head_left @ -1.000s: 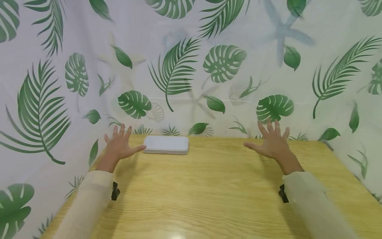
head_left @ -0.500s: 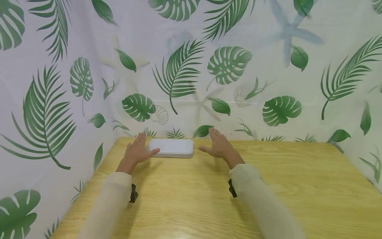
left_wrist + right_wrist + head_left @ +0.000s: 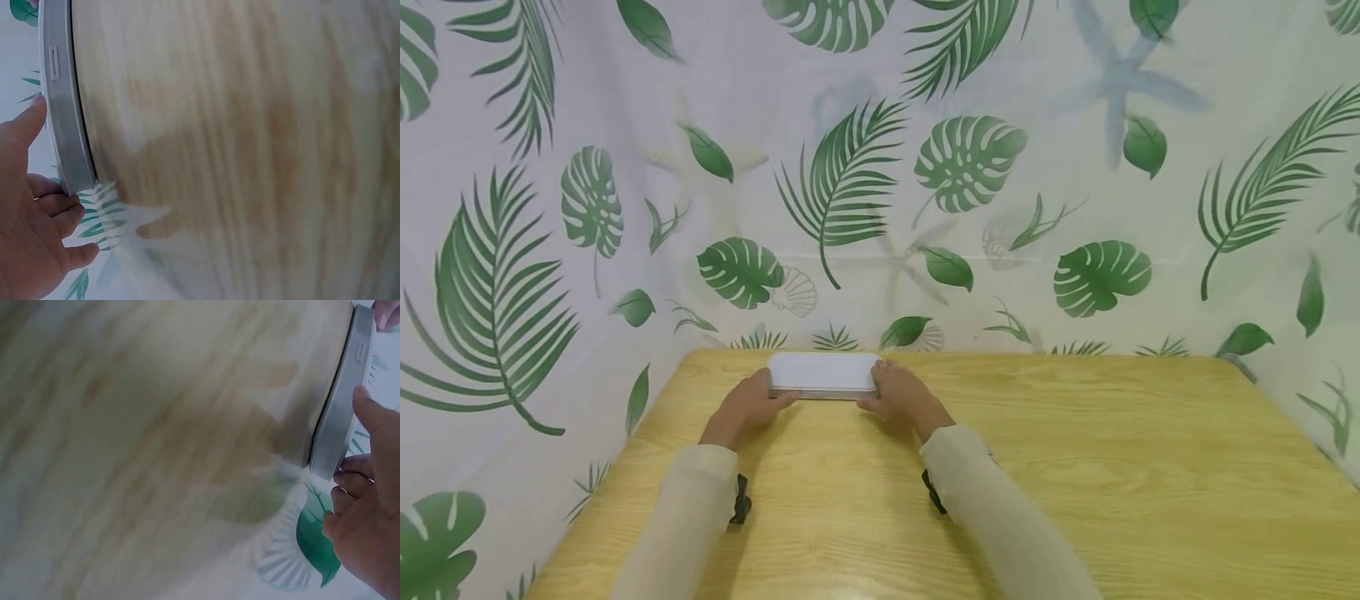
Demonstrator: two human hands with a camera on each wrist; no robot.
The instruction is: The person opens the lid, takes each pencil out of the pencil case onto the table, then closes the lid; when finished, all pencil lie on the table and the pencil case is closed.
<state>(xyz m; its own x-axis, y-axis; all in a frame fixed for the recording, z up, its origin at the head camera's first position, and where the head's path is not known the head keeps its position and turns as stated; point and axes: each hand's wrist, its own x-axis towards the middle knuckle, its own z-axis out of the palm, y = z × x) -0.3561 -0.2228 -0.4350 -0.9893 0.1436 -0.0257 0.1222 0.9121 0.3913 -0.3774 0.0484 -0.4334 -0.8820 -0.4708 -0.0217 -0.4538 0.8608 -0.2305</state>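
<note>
A flat white box (image 3: 823,371) with rounded corners lies near the far edge of the table. Its grey front side (image 3: 64,112), with a small slot in it, shows in the left wrist view. My left hand (image 3: 748,407) grips the left end, thumb on the front and fingers bent round the end. At the opposite end my right hand (image 3: 904,395) holds it the same way; in the right wrist view the right thumb (image 3: 369,409) lies against the front edge. The box's underside is hidden.
The wood-grain table (image 3: 1075,467) reaches back to a white cloth backdrop (image 3: 865,317) printed with green leaves, which also hangs along the left and right sides. A black wrist strap piece (image 3: 741,500) shows at the left sleeve.
My right hand has swung left across the table to the box's right end. My left hand has moved in to the left end, and both hands have gone from spread fingers to a grip.
</note>
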